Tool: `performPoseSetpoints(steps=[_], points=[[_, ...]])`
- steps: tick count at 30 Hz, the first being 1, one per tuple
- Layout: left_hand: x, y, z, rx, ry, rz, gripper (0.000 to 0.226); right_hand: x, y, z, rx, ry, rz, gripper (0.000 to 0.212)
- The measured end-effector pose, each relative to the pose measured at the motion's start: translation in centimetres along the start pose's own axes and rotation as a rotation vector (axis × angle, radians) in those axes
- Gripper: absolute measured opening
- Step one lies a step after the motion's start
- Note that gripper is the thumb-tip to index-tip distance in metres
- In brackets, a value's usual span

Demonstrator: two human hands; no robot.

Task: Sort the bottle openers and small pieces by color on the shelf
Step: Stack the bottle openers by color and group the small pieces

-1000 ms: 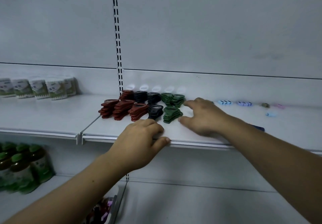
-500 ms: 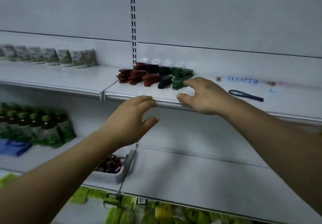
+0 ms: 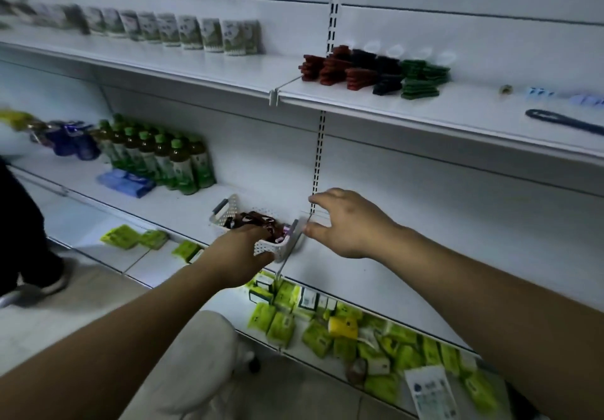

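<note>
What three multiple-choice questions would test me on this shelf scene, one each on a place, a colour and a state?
1. Where is the white basket?
A. On the floor
B. One shelf below the openers
C. On the top shelf

2. What colour are the opener stacks furthest right?
A. Red
B. Black
C. Green

3. What state is the right hand in?
A. Open, holding nothing
B. Gripping a bottle
C. A closed fist

Answers:
1. B, because the basket sits on the shelf directly under the one with the openers.
2. C, because the green stacks end the row, after the red and black ones.
3. A, because its fingers are spread beside the basket and nothing is in them.
</note>
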State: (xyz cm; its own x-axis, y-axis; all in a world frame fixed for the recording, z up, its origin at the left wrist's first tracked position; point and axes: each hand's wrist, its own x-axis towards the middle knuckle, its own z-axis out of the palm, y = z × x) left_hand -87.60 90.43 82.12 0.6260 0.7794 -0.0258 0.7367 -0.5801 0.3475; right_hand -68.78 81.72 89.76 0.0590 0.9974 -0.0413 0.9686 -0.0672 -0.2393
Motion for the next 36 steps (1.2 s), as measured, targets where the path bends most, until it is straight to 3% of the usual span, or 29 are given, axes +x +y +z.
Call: performPoseSetpoints(steps=[9, 14, 18, 21, 25, 31, 36], points=[[7.3, -12.0, 0.9, -0.030, -0.141, -0.104, 0.048, 12.7, -1.2, 10.4, 0.061, -0.228, 0.183, 0.060], [16.8, -17.4, 3.5, -0.019, -0.242, -0.062, 0.060, 20.4, -0.7, 16.1, 0.131, -0.210, 0.274, 0.060], [22.8, -19.3, 6.8, 0.079, -0.364, -0.036, 0.077, 26.3, 0.7, 20.1, 0.166, -0.246, 0.328, 0.079], [25.7, -20.9, 8.7, 0.089, -0.541, -0.098, 0.113, 29.6, 2.0, 22.5, 0.091, -0.434, 0.399, 0.110], [27.8, -22.9, 10.6, 0.069, -0.598, -0.139, 0.126, 31.9, 3.0, 25.0, 0.022, -0.569, 0.430, 0.121], [28.6, -23.3, 13.5, 0.128, -0.614, -0.144, 0.132, 33.0, 2.9, 27.1, 0.003, -0.507, 0.383, 0.113], [28.7, -23.7, 13.4, -0.001, -0.610, -0.063, 0.123, 33.3, 3.0, 27.4, 0.088, -0.484, 0.395, 0.111]])
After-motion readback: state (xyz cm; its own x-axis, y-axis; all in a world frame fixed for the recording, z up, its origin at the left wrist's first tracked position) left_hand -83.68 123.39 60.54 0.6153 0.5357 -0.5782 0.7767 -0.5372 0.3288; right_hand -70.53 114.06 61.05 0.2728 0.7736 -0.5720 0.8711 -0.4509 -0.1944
